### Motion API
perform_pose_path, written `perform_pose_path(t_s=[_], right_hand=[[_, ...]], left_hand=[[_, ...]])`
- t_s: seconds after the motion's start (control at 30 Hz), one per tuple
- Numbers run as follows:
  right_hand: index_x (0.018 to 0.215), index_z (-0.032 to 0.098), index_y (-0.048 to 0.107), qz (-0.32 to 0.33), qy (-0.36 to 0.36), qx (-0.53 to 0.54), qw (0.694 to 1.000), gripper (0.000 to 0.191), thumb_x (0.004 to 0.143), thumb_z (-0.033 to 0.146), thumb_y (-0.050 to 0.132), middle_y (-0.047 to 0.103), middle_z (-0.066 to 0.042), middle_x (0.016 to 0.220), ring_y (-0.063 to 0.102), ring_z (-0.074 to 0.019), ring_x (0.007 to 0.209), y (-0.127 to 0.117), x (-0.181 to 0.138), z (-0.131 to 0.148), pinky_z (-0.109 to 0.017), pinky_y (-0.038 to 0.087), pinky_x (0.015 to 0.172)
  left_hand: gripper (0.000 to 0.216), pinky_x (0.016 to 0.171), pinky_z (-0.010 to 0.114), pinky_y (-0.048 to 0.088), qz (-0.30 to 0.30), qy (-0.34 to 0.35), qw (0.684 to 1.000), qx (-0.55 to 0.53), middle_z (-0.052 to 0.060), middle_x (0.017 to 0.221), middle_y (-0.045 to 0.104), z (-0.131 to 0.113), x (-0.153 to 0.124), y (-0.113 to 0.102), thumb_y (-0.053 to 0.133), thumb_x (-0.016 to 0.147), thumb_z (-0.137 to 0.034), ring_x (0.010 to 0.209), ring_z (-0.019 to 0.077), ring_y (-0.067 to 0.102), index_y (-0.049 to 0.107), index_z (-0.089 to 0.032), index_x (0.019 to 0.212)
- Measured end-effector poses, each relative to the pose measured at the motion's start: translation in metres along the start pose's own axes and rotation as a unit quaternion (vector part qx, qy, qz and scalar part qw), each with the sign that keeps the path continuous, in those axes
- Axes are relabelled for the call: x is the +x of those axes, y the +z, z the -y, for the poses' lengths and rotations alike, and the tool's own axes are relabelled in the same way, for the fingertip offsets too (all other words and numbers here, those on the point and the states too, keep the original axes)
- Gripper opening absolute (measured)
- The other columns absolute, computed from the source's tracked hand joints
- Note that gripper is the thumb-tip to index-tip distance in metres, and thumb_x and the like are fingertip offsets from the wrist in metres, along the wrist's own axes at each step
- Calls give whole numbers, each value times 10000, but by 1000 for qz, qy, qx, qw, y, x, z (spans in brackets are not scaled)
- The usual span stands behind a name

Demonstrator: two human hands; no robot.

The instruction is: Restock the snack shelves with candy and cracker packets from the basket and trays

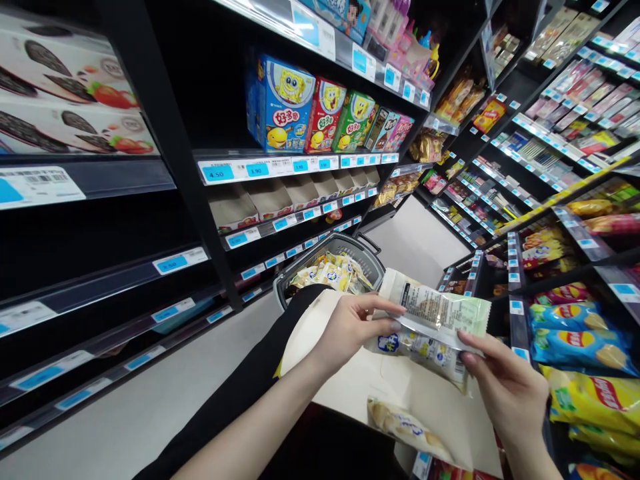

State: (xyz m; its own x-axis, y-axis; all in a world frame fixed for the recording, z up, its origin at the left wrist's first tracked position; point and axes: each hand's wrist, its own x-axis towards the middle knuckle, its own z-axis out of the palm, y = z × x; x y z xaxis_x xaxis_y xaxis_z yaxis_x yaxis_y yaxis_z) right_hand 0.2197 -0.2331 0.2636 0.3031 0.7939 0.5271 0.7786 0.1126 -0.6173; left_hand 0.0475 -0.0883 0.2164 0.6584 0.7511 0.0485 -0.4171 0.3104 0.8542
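Note:
Between my two hands is a snack packet (440, 308), its printed back turned up toward me. Thumb and fingers of my left hand (363, 320) pinch its left edge. My right hand (500, 373) grips the lower right edge in the same way. Below it lies an open cream-coloured carton (350, 393), with another snack packet (407, 427) inside near the bottom. Past my left hand stands a grey shopping basket (373, 263) holding several yellow and white snack packets (333, 270).
Black store shelves (180, 133) run along the left, with boxed snacks (285, 103) and blue price tags. To the right, shelves carry chip bags (583, 347). A pale floor aisle (415, 233) lies beyond the basket.

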Motion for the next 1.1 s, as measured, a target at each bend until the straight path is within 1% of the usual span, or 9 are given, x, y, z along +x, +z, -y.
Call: perform_pose_path(t_s=[0.1, 0.23, 0.4, 0.57, 0.67, 0.73, 0.9, 1.03, 1.1], right_hand=[[894, 284, 709, -26, -28, -11, 999, 184, 805, 134, 648, 698, -5, 812, 654, -160, 699, 1, -1, 6, -228, 532, 597], [786, 226, 626, -25, 13, -23, 999, 104, 870, 246, 569, 606, -20, 764, 608, -148, 665, 7, -1, 23, -219, 500, 558], [740, 223, 558, -9, 70, -68, 995, 167, 883, 308, 544, 535, 13, 622, 496, -118, 486, 4, -4, 27, -196, 409, 415], [749, 220, 574, 34, 142, -43, 988, 178, 842, 371, 592, 554, 3, 615, 501, -133, 507, 2, -1, 25, -209, 382, 409], [784, 232, 582, 29, 174, 7, 984, 150, 786, 359, 662, 473, 43, 562, 421, -111, 461, 2, 2, 25, -196, 357, 400], [784, 236, 597, 41, 193, 51, 979, 141, 766, 344, 685, 503, 33, 592, 427, -109, 465, -1, 4, 23, -193, 379, 405], [737, 248, 694, 115, 244, 240, 933, 79, 781, 303, 657, 663, -36, 679, 626, -169, 568, -14, 7, 21, -229, 515, 479], [1006, 253, 734, 110, 270, 325, 900, 279, 759, 355, 653, 743, -108, 849, 708, -271, 700, -20, 6, 24, -348, 587, 583], [1020, 254, 733, 79, 286, 322, 899, 309, 719, 321, 713, 747, -106, 829, 708, -259, 675, -18, 5, 21, -345, 589, 595]], left_hand=[[72, 607, 232, 476, -14, 24, 999, 22, 18, 689, 659, -3, -3, 2, 742, 603, -139, 669, 142, 593, 734, -163, 671], [51, 563, 221, 466, -27, 55, 997, 43, 18, 682, 647, -3, -7, 7, 729, 646, -187, 627, 129, 578, 694, -151, 655], [137, 515, 206, 400, -38, 13, 997, 64, -2, 642, 598, -5, -12, 13, 707, 687, -233, 570, 105, 530, 612, -142, 648], [145, 524, 206, 367, -18, -1, 995, 102, -16, 613, 556, -12, -9, 3, 688, 688, -239, 567, 98, 488, 583, -142, 662], [141, 502, 188, 318, 7, -4, 996, 93, -50, 594, 512, -16, -5, -4, 672, 699, -231, 540, 81, 443, 563, -165, 757], [112, 505, 184, 312, 38, -16, 997, 65, -53, 594, 519, -17, -4, -7, 645, 718, -224, 538, 76, 443, 558, -171, 764], [133, 476, 185, 307, 92, -63, 993, 31, 9, 678, 619, -18, -2, -13, 552, 689, -146, 540, 70, 449, 684, -144, 669], [289, 509, 219, 426, 120, -99, 988, -20, 44, 789, 691, -22, -1, -17, 578, 618, -125, 596, 118, 552, 744, -168, 849], [310, 566, 260, 491, 115, -96, 989, -5, 57, 870, 708, -22, -1, -15, 629, 619, -135, 671, 159, 616, 733, -166, 910]])
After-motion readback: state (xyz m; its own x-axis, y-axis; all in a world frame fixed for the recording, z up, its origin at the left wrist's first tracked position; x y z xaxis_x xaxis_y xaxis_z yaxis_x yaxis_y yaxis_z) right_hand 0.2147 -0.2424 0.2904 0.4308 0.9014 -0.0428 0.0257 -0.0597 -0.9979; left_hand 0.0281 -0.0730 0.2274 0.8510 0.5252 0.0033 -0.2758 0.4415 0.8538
